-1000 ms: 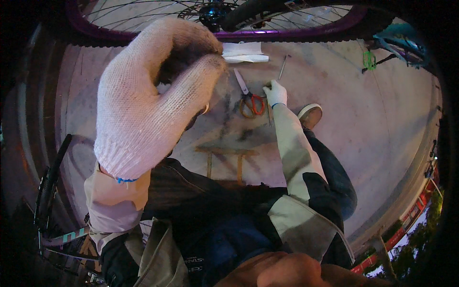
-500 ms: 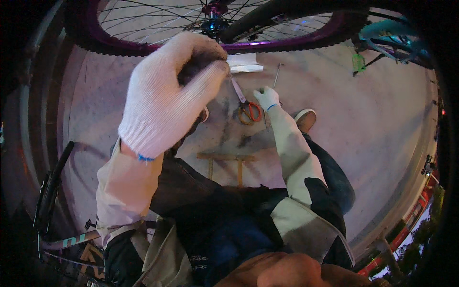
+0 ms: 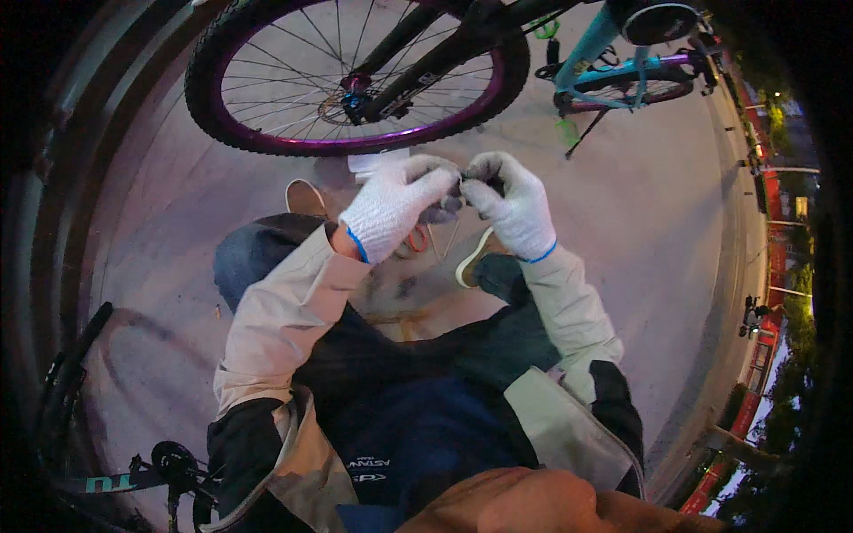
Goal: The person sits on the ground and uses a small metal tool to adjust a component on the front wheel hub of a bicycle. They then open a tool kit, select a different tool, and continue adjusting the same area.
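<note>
My left hand (image 3: 398,206) and my right hand (image 3: 517,209), both in white knit gloves with blue cuffs and darkened fingertips, meet in front of me. Their fingers are pinched together over a tiny dark thing, too small to name. Behind the gloves, scissors with orange-red handles (image 3: 416,240) lie on the ground, mostly covered by my left hand. A thin rod (image 3: 452,234) shows in the gap between my wrists. Beyond my hands stands a bicycle wheel (image 3: 355,151) with a purple rim, black knobby tyre and dark fork.
White paper or cloth (image 3: 378,161) lies below the tyre. A teal bicycle (image 3: 613,75) leans on its kickstand at the far right. Parts of another bicycle (image 3: 173,466) show at lower left. My shoes (image 3: 306,197) rest on either side of the scissors, near a low wooden piece (image 3: 404,318).
My left hand has come down from close to the camera, and my right hand has risen from beside the scissors and rod. Their fingertips now meet. The view has shifted.
</note>
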Demonstrator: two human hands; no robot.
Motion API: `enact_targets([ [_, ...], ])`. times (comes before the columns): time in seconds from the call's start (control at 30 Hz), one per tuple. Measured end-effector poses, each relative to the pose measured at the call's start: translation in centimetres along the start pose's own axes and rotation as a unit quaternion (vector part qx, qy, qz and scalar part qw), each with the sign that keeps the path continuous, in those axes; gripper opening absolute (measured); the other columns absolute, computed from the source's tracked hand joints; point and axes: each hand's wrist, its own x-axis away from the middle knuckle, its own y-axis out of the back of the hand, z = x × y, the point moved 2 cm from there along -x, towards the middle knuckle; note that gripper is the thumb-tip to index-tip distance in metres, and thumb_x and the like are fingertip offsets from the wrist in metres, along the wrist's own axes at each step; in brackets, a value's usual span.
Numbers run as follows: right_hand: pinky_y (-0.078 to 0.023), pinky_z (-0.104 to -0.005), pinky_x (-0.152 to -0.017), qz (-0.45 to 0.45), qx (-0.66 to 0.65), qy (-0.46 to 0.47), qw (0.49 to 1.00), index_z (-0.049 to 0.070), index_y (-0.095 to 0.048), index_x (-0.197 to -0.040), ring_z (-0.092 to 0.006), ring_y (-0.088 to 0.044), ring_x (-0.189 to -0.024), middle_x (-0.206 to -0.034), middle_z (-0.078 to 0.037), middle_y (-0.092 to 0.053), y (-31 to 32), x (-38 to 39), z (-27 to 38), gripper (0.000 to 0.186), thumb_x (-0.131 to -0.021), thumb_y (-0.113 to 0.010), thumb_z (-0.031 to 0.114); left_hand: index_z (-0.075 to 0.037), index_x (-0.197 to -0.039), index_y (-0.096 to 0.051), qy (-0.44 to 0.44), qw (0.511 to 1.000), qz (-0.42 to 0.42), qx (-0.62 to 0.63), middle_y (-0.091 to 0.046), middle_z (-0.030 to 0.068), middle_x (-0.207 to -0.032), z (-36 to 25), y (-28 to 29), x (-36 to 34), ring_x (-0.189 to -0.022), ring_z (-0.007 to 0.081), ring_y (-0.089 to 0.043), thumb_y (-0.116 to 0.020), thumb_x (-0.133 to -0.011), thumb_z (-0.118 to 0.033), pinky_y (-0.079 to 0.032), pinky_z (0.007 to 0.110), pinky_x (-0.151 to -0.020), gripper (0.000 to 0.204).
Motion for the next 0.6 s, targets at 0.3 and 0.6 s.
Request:
enact_targets([
  [0.3,-0.051,-0.0281,-0.070,-0.049,0.166,0.235,0.956,0.001,-0.071,-0.097,-0.0153,-0.063,-0.079,-0.093,-0.008,-0.066,-0.2,3.3,0.3,0.026,-0.075,-0.085,-0.002,0.002,-0.134,-0.062,0.065,0.974,0.089,0.198,-0.071,0.0121,-0.118,3.3,-0.8,1.8,-0.097,0.0209,-0.072,-0.070,-0.103,-0.020,-0.061,0.035,-0.085,0.039],
  [0.6,-0.053,-0.0317,-0.065,-0.105,0.191,0.356,0.909,0.007,-0.073,-0.099,-0.0215,-0.066,-0.074,-0.090,-0.009,-0.067,0.0,5.1,-1.0,0.037,-0.069,-0.094,0.009,0.003,-0.133,-0.063,0.060,0.939,0.162,0.296,-0.072,0.0133,-0.121,5.3,-1.5,2.7,-0.108,0.0234,-0.071,-0.079,-0.096,-0.023,-0.059,0.039,-0.096,0.048],
])
